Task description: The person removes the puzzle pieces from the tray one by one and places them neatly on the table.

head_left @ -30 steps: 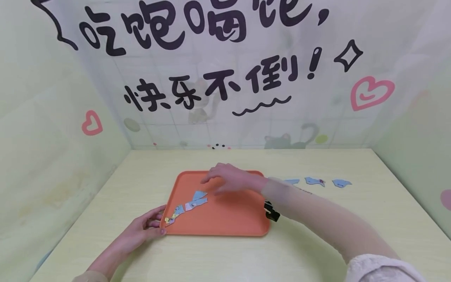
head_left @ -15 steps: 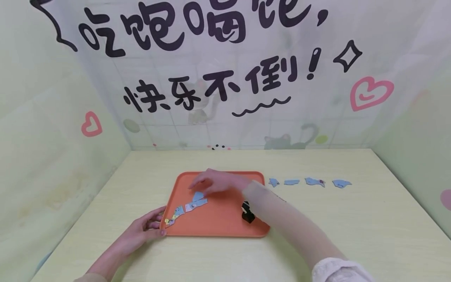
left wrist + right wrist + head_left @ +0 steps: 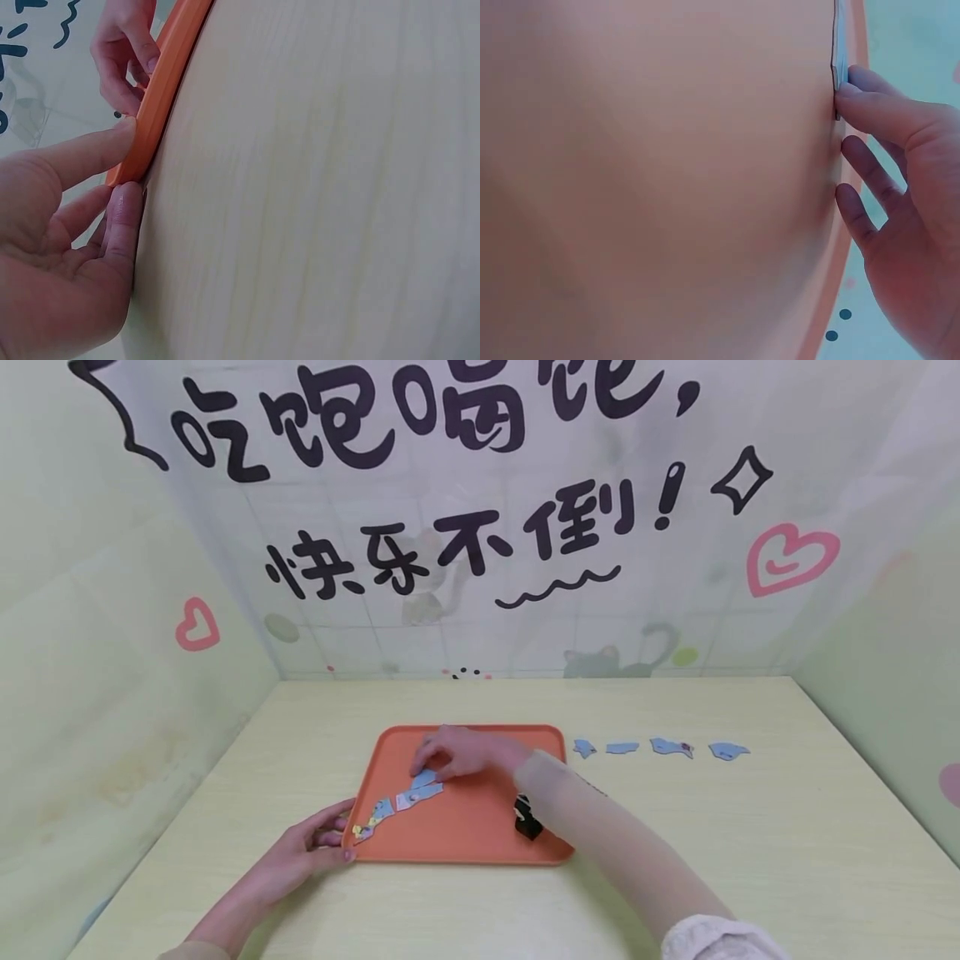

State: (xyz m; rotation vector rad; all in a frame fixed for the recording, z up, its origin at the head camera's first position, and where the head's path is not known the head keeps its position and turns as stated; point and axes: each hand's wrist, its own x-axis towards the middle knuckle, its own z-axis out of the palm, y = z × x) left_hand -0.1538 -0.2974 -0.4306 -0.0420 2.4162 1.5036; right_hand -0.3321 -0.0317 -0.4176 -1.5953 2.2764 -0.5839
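On orange rectangular plastic tray (image 3: 468, 831), left half: flat light-blue card piece (image 3: 424, 779), pinched by right hand (image 3: 462, 752). Left hand (image 3: 302, 849) grips near-left corner. Sideways push could shift adjoining pink-and-blue card strip (image 3: 418, 796).

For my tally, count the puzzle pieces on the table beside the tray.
4, in a row right of the tray: nearest piece, second piece, third piece, farthest piece. The right arm could hide more.
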